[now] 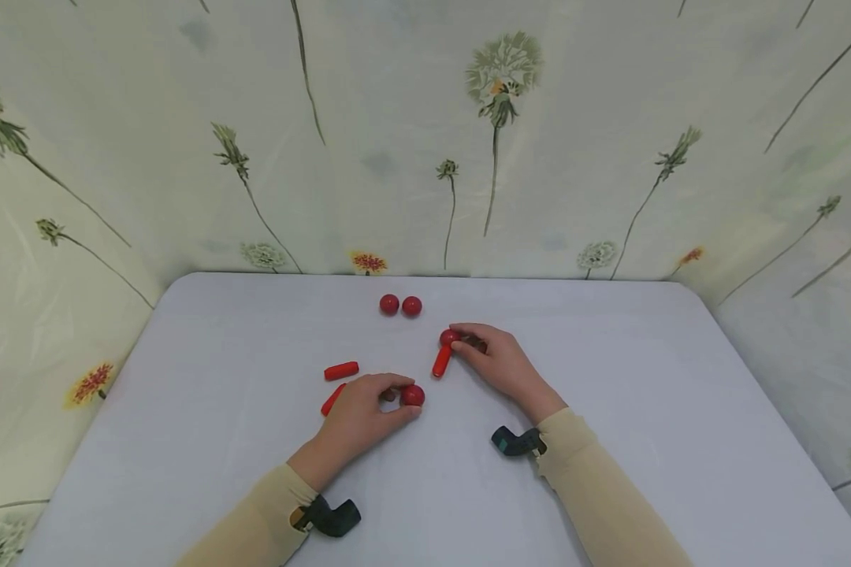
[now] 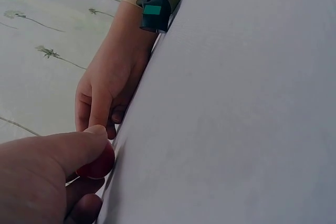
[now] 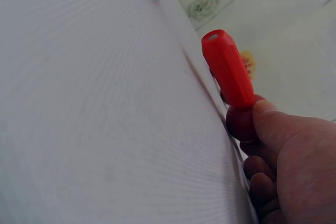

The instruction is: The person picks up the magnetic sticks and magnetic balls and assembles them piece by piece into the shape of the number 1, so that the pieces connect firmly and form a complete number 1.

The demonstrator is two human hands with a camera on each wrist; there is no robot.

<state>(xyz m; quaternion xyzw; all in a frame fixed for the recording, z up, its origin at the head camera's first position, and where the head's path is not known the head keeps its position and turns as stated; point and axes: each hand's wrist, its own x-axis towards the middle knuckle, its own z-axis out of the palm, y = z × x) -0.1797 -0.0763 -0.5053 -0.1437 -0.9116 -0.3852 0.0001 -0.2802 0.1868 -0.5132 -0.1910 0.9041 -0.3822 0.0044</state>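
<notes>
My left hand [image 1: 362, 409] pinches a dark red ball [image 1: 413, 395] between thumb and fingers, low over the white table. In the left wrist view, part of that ball [image 2: 100, 163] shows beneath the thumb. Farther back and to the right, my right hand [image 1: 499, 358] pinches another red ball [image 1: 449, 338]. A bright red ribbed stick [image 1: 441, 362] meets this ball and points toward the front of the table. In the right wrist view, the stick [image 3: 228, 69] has a small hole in its free end, and its other end sits against the ball [image 3: 242, 121].
Two red balls, a left one [image 1: 389, 305] and a right one [image 1: 412, 306], lie side by side near the back edge. A red stick [image 1: 341, 371] lies behind my left hand; another red stick [image 1: 332, 400] is partly hidden by it. A flowered cloth [image 1: 397, 157] hangs behind the table [image 1: 220, 354].
</notes>
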